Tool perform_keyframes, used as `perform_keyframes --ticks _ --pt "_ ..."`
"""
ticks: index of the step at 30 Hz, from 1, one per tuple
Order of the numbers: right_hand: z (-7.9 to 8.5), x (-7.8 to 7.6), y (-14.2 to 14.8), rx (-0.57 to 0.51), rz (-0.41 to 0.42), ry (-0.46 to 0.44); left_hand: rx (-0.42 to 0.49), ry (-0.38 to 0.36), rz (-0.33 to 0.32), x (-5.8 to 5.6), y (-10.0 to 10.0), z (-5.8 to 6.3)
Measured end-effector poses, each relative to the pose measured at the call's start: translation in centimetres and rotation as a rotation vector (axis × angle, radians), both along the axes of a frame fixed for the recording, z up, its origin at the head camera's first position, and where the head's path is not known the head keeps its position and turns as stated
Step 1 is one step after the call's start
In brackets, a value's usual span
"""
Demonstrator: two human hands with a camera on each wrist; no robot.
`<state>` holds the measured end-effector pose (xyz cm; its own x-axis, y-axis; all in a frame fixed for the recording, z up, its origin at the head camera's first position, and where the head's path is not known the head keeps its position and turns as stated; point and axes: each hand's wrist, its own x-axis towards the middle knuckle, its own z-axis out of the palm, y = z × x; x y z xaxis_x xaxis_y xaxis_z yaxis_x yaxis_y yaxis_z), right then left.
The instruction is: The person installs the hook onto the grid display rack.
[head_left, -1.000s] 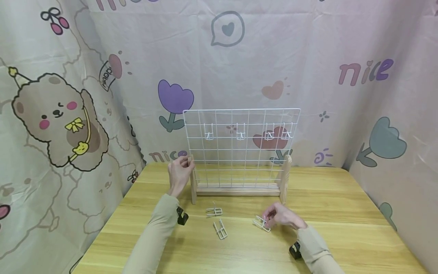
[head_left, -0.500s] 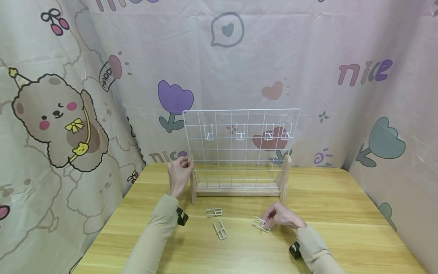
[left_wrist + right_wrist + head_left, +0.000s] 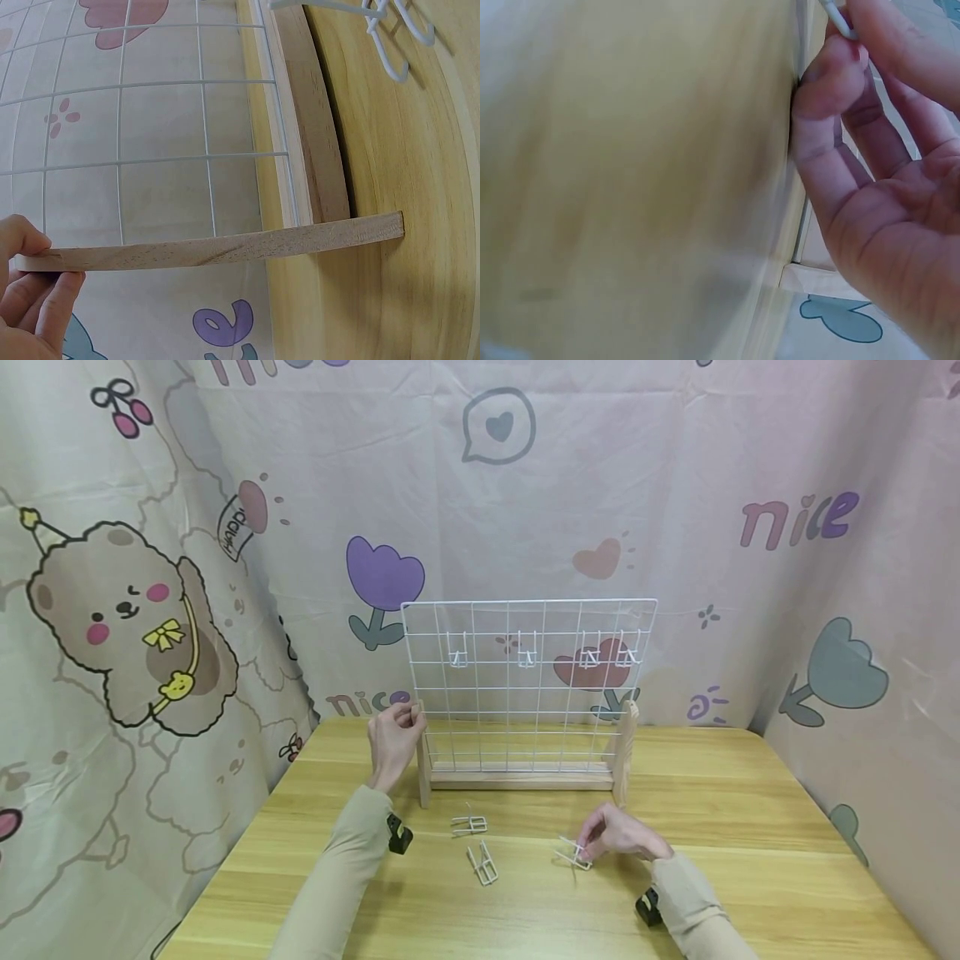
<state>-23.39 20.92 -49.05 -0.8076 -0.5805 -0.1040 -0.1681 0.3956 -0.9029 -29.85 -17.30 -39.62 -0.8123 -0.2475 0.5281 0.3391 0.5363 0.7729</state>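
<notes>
My left hand [image 3: 393, 739] grips the top of the left wooden upright [image 3: 225, 251] of a white wire grid rack [image 3: 507, 688], thumb on one side and fingers on the other. At the right front, my right hand [image 3: 618, 831] pinches a white wire hook [image 3: 573, 861] low over the table, its prongs pointing left. In the right wrist view only a bit of that hook's wire [image 3: 838, 19] shows at the fingertips. Two more loose hooks lie between the hands, one [image 3: 470, 824] nearer the rack and the other [image 3: 483, 864] in front of it.
Several white hooks [image 3: 527, 657] hang in a row on the upper part of the grid. The right wooden upright [image 3: 624, 752] and base bar [image 3: 521, 781] stand on the wood-grain table [image 3: 720, 827]. A printed curtain [image 3: 645, 468] surrounds the table behind and at the sides.
The hook in my right hand has tilted slightly, while that hand stays in about the same place. My left hand keeps its grip on the upright.
</notes>
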Motion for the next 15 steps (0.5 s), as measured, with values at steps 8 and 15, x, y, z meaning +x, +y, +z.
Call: perform_keyframes --ticks 8,15 --pt "-0.04 0.08 0.08 -0.002 0.027 0.015 -0.014 0.004 0.001 0.02 -0.06 -0.09" --pt "0.17 0.17 0.35 -0.013 0.036 0.033 -0.026 0.011 -0.002 -0.04 -0.05 -0.10"
